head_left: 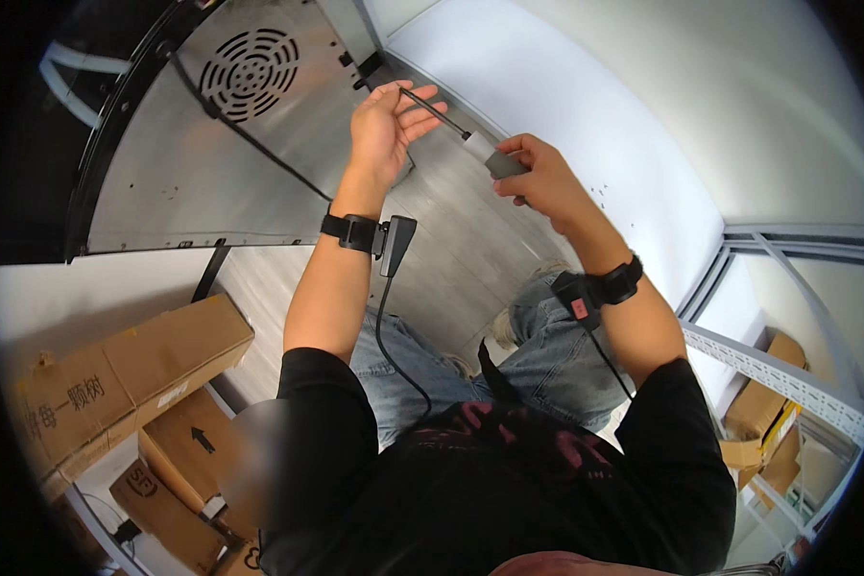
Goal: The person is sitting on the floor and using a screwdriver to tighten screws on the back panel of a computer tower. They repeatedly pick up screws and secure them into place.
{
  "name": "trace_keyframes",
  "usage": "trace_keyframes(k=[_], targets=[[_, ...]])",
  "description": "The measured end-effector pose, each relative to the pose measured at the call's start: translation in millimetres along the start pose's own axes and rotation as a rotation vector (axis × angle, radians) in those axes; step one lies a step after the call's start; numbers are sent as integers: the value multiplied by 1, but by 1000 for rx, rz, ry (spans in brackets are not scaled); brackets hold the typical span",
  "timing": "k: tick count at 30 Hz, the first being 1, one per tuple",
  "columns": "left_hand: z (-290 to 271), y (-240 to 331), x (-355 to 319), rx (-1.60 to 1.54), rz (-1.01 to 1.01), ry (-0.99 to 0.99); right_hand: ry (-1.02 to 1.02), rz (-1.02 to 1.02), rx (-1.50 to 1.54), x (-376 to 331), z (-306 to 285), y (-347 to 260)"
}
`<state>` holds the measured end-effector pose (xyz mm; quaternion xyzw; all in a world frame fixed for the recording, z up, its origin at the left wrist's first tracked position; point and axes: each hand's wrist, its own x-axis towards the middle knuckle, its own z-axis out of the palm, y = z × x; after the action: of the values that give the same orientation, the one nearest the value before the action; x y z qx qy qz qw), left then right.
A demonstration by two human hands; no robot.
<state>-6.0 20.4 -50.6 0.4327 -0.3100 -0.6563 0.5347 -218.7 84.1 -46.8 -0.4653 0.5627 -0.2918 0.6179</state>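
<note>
In my right hand [540, 182] is a screwdriver [480, 146] with a thick grey and white handle and a long dark shaft, my fingers wrapped round the handle. The shaft slants up and left to my left hand [389, 125]. There the thumb and forefinger close at its tip, while the other fingers stretch out with the palm turned up. Whether a small part sits at the tip is too small to tell. Just left of that hand stands a metal-backed appliance [192, 182] with a round slotted vent [250, 75] and screw holes along its edge.
A black cable [259, 144] hangs across the metal back. Cardboard boxes [154, 360] are stacked at the lower left. A white perforated metal frame [778, 370] and more cardboard [758, 403] stand at right. Cabled devices are strapped to both wrists. A white panel [566, 125] rises beyond my hands.
</note>
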Motion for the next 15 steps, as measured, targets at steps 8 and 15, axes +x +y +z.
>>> trace_keyframes(k=[8,15], targets=[[46,-75,21,-112,-62,-19,15,2,-187,-6,-100,-4],[100,-157,44,-61,-186,-188,107,143,-192,-19,-178,66]])
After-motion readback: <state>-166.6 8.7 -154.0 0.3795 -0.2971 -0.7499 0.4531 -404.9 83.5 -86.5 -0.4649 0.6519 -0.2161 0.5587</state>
